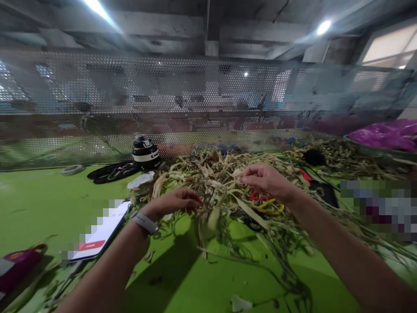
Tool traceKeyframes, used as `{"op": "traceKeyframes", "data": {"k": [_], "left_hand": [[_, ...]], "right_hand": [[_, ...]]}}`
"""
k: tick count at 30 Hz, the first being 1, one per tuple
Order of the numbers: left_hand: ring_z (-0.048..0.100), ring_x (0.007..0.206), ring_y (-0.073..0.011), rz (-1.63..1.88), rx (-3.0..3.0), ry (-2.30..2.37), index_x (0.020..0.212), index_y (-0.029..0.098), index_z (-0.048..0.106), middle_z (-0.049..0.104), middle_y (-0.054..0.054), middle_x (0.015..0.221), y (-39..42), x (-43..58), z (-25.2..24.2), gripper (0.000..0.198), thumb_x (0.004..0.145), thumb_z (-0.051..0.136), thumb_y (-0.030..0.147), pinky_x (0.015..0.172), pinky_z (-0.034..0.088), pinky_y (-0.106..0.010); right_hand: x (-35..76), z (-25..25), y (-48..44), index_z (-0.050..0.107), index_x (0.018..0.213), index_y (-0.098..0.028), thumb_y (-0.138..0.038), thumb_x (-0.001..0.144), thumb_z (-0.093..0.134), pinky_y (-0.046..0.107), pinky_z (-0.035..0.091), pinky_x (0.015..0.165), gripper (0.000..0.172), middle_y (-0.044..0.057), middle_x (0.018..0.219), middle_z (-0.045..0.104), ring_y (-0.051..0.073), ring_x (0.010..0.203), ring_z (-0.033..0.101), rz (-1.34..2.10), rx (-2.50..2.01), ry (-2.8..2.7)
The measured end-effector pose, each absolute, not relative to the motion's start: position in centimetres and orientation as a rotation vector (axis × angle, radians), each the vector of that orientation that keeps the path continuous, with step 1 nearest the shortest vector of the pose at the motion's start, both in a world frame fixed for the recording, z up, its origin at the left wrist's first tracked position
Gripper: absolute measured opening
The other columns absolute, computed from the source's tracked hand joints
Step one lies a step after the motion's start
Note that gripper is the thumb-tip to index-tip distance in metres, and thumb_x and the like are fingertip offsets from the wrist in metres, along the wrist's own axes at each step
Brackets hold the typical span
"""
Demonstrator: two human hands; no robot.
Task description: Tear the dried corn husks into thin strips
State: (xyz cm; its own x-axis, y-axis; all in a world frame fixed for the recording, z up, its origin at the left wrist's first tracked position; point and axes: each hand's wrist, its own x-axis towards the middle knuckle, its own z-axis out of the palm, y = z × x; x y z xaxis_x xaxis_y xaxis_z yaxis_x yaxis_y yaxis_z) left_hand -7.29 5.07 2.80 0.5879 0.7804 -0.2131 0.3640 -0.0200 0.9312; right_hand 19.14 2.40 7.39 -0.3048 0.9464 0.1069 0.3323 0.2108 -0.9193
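Dried pale leaves and stems [208, 169] lie heaped on a bright green table [182, 282]. My left hand [177, 201], with a light band on its wrist, is closed at the near side of the heap. A bunch of withered stems [213, 217] hangs from its fingertips over the table. Above the right part of the heap, my right hand [262, 179] has its thumb and fingers pinched together, close to pale leaf pieces; what lies between its fingertips is too small to make out. Red and yellow handles [272, 206] show beneath it.
A black bottle [146, 152] stands at the back left beside black coiled straps [112, 171]. A white clipboard [100, 230] lies left of my left arm. Behind runs a perforated metal screen [182, 95]. Purple plastic [387, 134] is at the far right.
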Motion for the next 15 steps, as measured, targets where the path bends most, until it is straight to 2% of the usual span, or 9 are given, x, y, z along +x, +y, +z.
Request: {"op": "traceKeyframes", "data": {"k": [3, 5, 6, 7, 8, 10, 12, 15], "left_hand": [[0.057, 0.067, -0.0140, 0.693, 1.642, 0.952, 0.090, 0.017, 0.063, 0.065, -0.005, 0.077, 3.6, -6.1, 3.8, 0.031, 0.077, 0.056, 0.044, 0.063, 0.042, -0.026], [0.057, 0.066, -0.0146, 0.794, 1.720, 0.957, 0.117, 0.020, 0.051, 0.066, -0.004, 0.079, 2.2, -4.3, 4.1, 0.049, 0.075, 0.060, 0.043, 0.060, 0.042, -0.026], [0.056, 0.062, -0.0144, 0.812, 1.798, 0.960, 0.125, 0.021, 0.044, 0.065, -0.002, 0.074, 1.6, -3.5, 4.1, 0.060, 0.072, 0.063, 0.042, 0.056, 0.040, -0.024], [0.055, 0.059, -0.0142, 0.825, 1.887, 0.981, 0.126, 0.021, 0.042, 0.064, -0.001, 0.070, 1.1, -2.7, 4.0, 0.063, 0.071, 0.064, 0.042, 0.053, 0.039, -0.024], [0.053, 0.058, -0.0137, 0.840, 1.977, 1.009, 0.122, 0.020, 0.048, 0.064, -0.001, 0.068, 0.8, -2.2, 3.8, 0.055, 0.073, 0.063, 0.041, 0.053, 0.038, -0.023], [0.052, 0.057, -0.0127, 0.834, 2.087, 1.022, 0.101, 0.017, 0.062, 0.063, -0.002, 0.066, 0.5, -1.6, 3.2, 0.032, 0.079, 0.055, 0.039, 0.053, 0.037, -0.023], [0.053, 0.059, -0.0124, 0.749, 2.049, 0.924, 0.083, 0.015, 0.066, 0.064, -0.003, 0.069, 0.6, -1.6, 2.6, 0.028, 0.083, 0.049, 0.037, 0.055, 0.038, -0.023], [0.057, 0.065, -0.0135, 0.542, 1.775, 0.668, 0.081, 0.014, 0.066, 0.066, -0.004, 0.073, 0.6, -1.8, 2.1, 0.024, 0.081, 0.054, 0.035, 0.062, 0.042, -0.024]], "right_hand": [[18.8, 7.1, 2.4, 0.052, 0.064, -0.017, -0.031, 0.074, 0.060, 0.018, 0.018, 0.036, 0.020, -0.009, 0.045, 0.036, 0.003, 0.037, 0.027, 1.040, -1.215, -1.833], [18.4, 6.7, 2.3, 0.053, 0.065, -0.016, -0.031, 0.074, 0.061, 0.018, 0.020, 0.038, 0.020, -0.008, 0.048, 0.038, 0.003, 0.039, 0.030, 1.034, -1.210, -1.894], [18.2, 6.5, 2.2, 0.053, 0.065, -0.015, -0.031, 0.074, 0.062, 0.018, 0.021, 0.038, 0.020, -0.008, 0.049, 0.039, 0.003, 0.040, 0.031, 1.056, -1.201, -1.921], [18.0, 6.4, 2.1, 0.054, 0.066, -0.015, -0.031, 0.074, 0.062, 0.018, 0.021, 0.038, 0.020, -0.008, 0.050, 0.039, 0.003, 0.041, 0.031, 1.094, -1.188, -1.938], [17.9, 6.4, 1.9, 0.054, 0.067, -0.015, -0.031, 0.074, 0.063, 0.017, 0.021, 0.038, 0.019, -0.008, 0.050, 0.039, 0.003, 0.041, 0.031, 1.147, -1.168, -1.946], [17.8, 6.4, 1.7, 0.054, 0.068, -0.015, -0.032, 0.074, 0.063, 0.017, 0.022, 0.037, 0.020, -0.008, 0.050, 0.039, 0.003, 0.040, 0.031, 1.276, -1.119, -1.912], [17.6, 6.2, 1.6, 0.053, 0.069, -0.016, -0.033, 0.073, 0.063, 0.017, 0.022, 0.035, 0.021, -0.009, 0.048, 0.040, 0.003, 0.037, 0.031, 1.406, -1.069, -1.816], [17.2, 5.3, 2.0, 0.051, 0.067, -0.017, -0.034, 0.071, 0.066, 0.016, 0.020, 0.033, 0.023, -0.011, 0.039, 0.034, 0.002, 0.032, 0.025, 1.554, -1.052, -1.615]]}}
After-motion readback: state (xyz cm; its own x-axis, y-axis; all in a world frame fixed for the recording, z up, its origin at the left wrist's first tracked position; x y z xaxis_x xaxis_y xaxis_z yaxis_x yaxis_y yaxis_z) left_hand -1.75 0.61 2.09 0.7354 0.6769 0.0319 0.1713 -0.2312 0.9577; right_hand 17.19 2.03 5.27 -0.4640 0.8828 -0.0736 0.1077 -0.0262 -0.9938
